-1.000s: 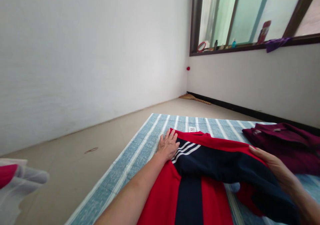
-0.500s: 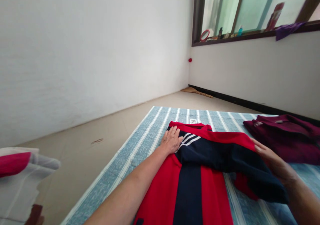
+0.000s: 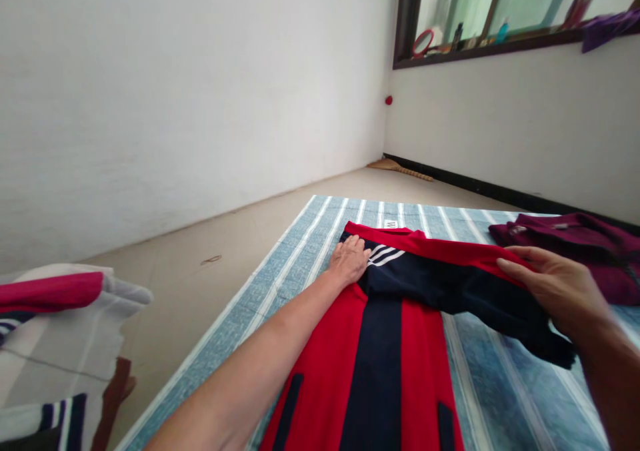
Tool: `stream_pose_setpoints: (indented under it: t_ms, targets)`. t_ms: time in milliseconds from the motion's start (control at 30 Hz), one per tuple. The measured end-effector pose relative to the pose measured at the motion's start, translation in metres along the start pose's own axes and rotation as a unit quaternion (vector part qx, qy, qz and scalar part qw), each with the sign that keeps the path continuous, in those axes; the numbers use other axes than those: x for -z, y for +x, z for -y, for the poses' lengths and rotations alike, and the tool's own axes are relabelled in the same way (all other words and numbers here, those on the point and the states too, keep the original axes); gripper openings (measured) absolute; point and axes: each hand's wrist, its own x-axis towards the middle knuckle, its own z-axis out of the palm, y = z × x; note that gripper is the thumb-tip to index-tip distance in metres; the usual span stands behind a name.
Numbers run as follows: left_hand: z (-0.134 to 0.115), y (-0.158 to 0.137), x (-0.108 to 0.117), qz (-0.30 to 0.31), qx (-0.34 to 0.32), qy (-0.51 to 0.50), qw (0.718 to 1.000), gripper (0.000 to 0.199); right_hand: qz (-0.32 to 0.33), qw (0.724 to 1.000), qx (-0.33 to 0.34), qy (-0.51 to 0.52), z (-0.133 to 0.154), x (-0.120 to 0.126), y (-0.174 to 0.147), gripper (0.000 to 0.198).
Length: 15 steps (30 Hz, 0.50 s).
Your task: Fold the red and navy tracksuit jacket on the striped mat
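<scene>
A red and navy zip-style track jacket [image 3: 377, 371] with white shoulder stripes lies spread on a striped blue-and-white sheet [image 3: 265, 291]. At its left shoulder area, my left hand [image 3: 349, 259] is closed on the fabric with bent fingers beside the white stripes. One sleeve is folded across the top of the jacket and stretches to the right. My right hand [image 3: 555, 281] pinches that sleeve's red upper edge between thumb and fingers. The navy cuff end hangs below the right hand, just above or on the sheet.
A folded maroon garment [image 3: 575, 244] lies on the sheet at the right. White and pink clothes [image 3: 65, 311] sit on a wooden-framed support at the lower left. A broom [image 3: 395, 165] lies in the corner. Bottles and a round mirror [image 3: 423, 42] stand on the windowsill.
My right hand has shifted its hold along the sleeve and lifted it, straightening it to the right. My left hand stays at the shoulder, its fingers more bent. The view has tilted down slightly.
</scene>
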Motion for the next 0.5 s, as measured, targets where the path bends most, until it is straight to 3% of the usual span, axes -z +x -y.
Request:
stream_pose_setpoints:
  t_ms: [33,67,133,167,233,333,400,500]
  targets:
    - [-0.002,-0.005,0.001,0.002,0.000,-0.002,1.000,0.040,-0.035,0.992,0.026,-0.115,0.003,0.000,-0.003,0.036]
    - [-0.004,-0.010,0.001,0.008,-0.002,-0.004,1.000,0.040,-0.070,0.967,0.057,-0.240,0.006,0.000,-0.007,0.035]
    - [-0.006,-0.019,-0.001,0.029,-0.007,-0.011,1.000,0.042,-0.116,0.884,0.114,-0.439,0.010,-0.004,-0.013,0.034]
    - [-0.007,-0.022,-0.003,0.040,-0.009,-0.014,0.999,0.044,-0.127,0.848,0.134,-0.496,0.010,-0.007,-0.016,0.034]
    - [-0.008,-0.026,-0.007,0.058,-0.010,-0.020,0.998,0.047,-0.146,0.805,0.171,-0.549,0.006,-0.015,-0.024,0.031]
    - [-0.009,-0.024,-0.012,0.071,-0.014,-0.029,0.997,0.048,-0.124,0.802,0.267,-0.520,-0.009,-0.032,-0.044,0.031]
    - [-0.009,-0.021,-0.011,0.073,-0.017,-0.036,0.997,0.048,-0.013,0.818,0.355,-0.452,-0.023,-0.043,-0.063,0.028]
    - [-0.011,-0.021,-0.005,0.054,-0.012,-0.044,0.997,0.046,0.141,0.848,0.377,-0.344,-0.044,-0.053,-0.094,0.023]
